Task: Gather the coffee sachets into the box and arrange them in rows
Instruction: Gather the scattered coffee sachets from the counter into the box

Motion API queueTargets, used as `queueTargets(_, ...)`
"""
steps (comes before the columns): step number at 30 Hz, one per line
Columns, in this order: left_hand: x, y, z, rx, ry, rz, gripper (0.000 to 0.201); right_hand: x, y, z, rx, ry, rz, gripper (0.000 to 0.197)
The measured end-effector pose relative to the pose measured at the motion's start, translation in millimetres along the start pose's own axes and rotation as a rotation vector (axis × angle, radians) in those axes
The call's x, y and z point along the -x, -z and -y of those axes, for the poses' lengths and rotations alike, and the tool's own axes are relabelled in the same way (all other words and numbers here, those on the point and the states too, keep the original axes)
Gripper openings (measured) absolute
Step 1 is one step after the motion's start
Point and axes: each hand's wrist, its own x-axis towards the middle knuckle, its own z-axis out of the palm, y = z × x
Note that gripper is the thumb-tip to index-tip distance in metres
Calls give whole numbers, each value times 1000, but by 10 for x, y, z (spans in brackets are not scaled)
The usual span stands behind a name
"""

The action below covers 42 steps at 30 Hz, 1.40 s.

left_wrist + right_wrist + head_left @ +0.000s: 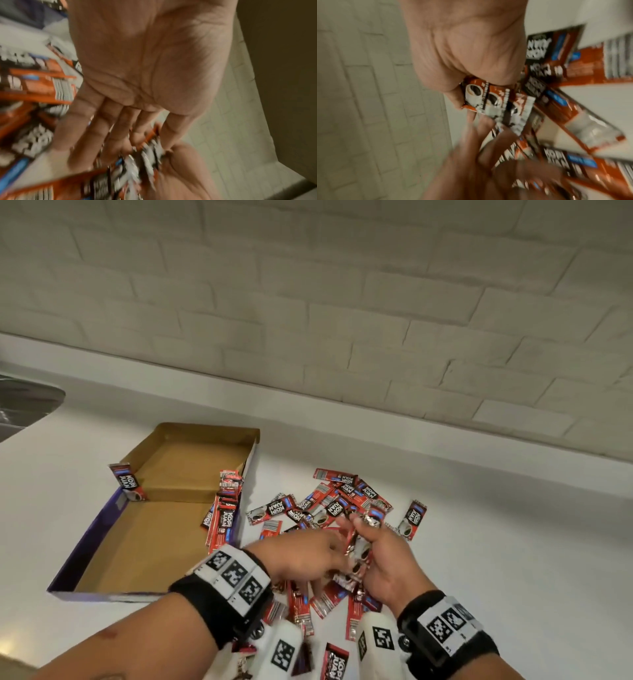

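Box point(113, 546): interior floor largely unobstructed; sachets leant against right wall point(224, 508). Counter point(496, 542) right of the box blocked by a scattered sachet pile point(325, 505); bare beyond

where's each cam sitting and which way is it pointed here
Head: worn on the head, aimed forward and down at the white counter, the open box and loose sachets; both forearms and both hands show.
Left wrist: looks along the left hand, palm and straight fingers, toward blurred sachets and the tiled wall.
Right wrist: looks along the right hand, whose grip holds a stack of sachets; the left hand's fingers blur in below.
Shared: all three show that stack between the hands.
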Motion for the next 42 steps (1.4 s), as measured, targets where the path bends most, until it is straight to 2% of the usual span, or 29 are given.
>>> queueTargets(2,83,207,92,-174,-58,-110,21,35,144,127,-39,67,0,23)
queueTargets(5,142,328,302,-508,-120,-187,21,96,360,244,-85,111,-34,28)
queueTargets(7,124,254,425,-649,-156,-158,30,125,459,275,-118,110,-64,32)
queueTargets(10,55,29,572,-858,-276,-29,53,172,543,294,-91,113,-75,24)
queueTargets(12,32,-81,609,-986,-334,-7,58,199,584,271,-67,113,-60,25)
queueTargets(17,1,-148,584,-1119,-411,-79,27,269,676,236,-65,141,-74,25)
queueTargets(20,35,-109,549,-1067,-385,-177,12,295,732,241,-39,137,-93,19)
queueTargets(23,136,-32,514,-785,-294,-273,15,305,760,252,-40,115,-130,11)
queueTargets(25,281,-8,463,-652,-241,-288,23,303,770,253,-57,125,-141,11)
queueTargets(27,440,-47,462,-691,-198,-199,29,304,770,244,-47,130,-143,10)
queueTargets(29,554,-164,530,-835,-140,-49,30,320,744,227,-27,125,-143,10)
queueTargets(31,593,-308,652,-933,-61,40,42,330,693,199,-30,127,-135,8)
queueTargets(33,572,-421,781,-933,-12,17,54,334,632,169,-44,124,-120,6)
queueTargets(38,546,-455,885,-809,37,-84,65,295,595,90,-37,112,-80,13)
queueTargets(42,590,-506,859,-838,45,-76,44,296,540,55,-24,114,-84,10)
